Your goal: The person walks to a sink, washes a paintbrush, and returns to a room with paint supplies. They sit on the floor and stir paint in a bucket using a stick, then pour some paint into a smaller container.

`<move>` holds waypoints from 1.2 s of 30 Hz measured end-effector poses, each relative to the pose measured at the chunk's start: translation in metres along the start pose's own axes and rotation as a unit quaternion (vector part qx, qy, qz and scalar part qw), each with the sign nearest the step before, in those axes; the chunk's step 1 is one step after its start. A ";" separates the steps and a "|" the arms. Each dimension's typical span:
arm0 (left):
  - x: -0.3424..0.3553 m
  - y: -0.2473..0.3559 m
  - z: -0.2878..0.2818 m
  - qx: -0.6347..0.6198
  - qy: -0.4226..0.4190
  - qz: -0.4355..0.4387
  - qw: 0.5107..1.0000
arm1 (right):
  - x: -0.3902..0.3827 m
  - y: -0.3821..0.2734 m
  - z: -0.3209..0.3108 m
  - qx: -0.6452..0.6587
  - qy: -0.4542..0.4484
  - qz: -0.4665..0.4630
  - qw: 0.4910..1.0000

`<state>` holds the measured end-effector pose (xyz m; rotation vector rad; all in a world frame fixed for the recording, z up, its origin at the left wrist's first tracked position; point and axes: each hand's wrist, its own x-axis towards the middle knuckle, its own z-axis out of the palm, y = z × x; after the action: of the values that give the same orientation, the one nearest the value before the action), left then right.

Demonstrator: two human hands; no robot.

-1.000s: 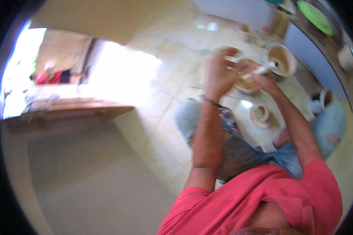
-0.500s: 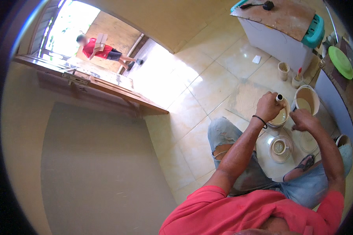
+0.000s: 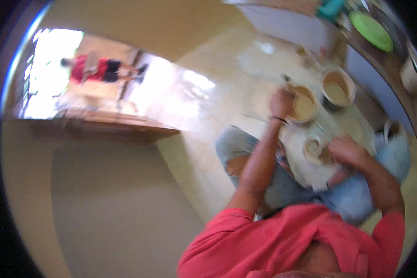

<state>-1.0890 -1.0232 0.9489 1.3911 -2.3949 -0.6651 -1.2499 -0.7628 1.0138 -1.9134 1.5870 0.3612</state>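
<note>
My left hand point(image 3: 281, 103) is closed at the left rim of a bucket of pale cream liquid point(image 3: 304, 105). It grips a tube-like handle point(image 3: 286, 78) whose dark end sticks out above the fist; the rest is hidden. My right hand point(image 3: 348, 151) is lower and to the right, blurred, with its fingers curled in. What it holds, if anything, I cannot make out. Just left of it, a small white mug point(image 3: 313, 147) stands on a round lid on the floor. A second bucket point(image 3: 337, 88), also with cream liquid inside, stands behind and to the right.
My bent knees in torn jeans point(image 3: 238, 150) flank the containers. To the right are a low surface with a green plate point(image 3: 371, 30) and a container point(image 3: 394, 129) by my knee. A person in a red shirt point(image 3: 85, 68) is outside the doorway at the far left.
The view has shifted and blurred. My right hand has drawn back from the second bucket's rim to beside the mug. My left hand stays at the first bucket, still gripping the tube-like handle.
</note>
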 end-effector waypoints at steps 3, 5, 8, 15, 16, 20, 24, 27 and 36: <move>0.000 -0.016 -0.003 -0.060 0.018 -0.011 0.998 | -0.004 -0.006 -0.009 0.005 0.087 -0.085 0.993; 0.002 -0.011 -0.010 -0.072 0.021 0.043 0.996 | -0.003 -0.003 -0.004 0.014 0.102 -0.085 0.991; -0.001 0.021 -0.019 -0.118 0.000 0.071 0.990 | -0.008 0.003 -0.009 0.000 0.206 -0.100 0.973; 0.006 0.030 0.004 -0.370 -0.017 0.047 0.928 | -0.011 0.003 -0.014 -0.021 0.219 -0.074 0.973; 0.010 0.021 0.006 -0.375 0.000 0.062 0.925 | -0.009 0.001 -0.013 -0.021 0.225 -0.076 0.971; 0.014 0.016 -0.004 -0.264 0.019 0.072 0.962 | -0.011 0.003 -0.016 -0.016 0.215 -0.057 0.975; 0.009 0.027 -0.016 -0.142 -0.015 0.076 0.987 | -0.012 0.006 -0.015 -0.028 0.212 -0.059 0.975; 0.006 0.039 -0.017 -0.303 -0.078 -0.017 0.949 | -0.012 0.006 -0.014 -0.019 0.216 -0.060 0.974; 0.011 0.023 -0.001 -0.294 0.031 0.088 0.951 | -0.007 0.004 -0.014 -0.034 0.192 -0.059 0.979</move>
<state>-1.1102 -1.0231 0.9621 0.9179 -1.9937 -1.1435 -1.2576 -0.7661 1.0280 -2.2197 1.7035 -0.0085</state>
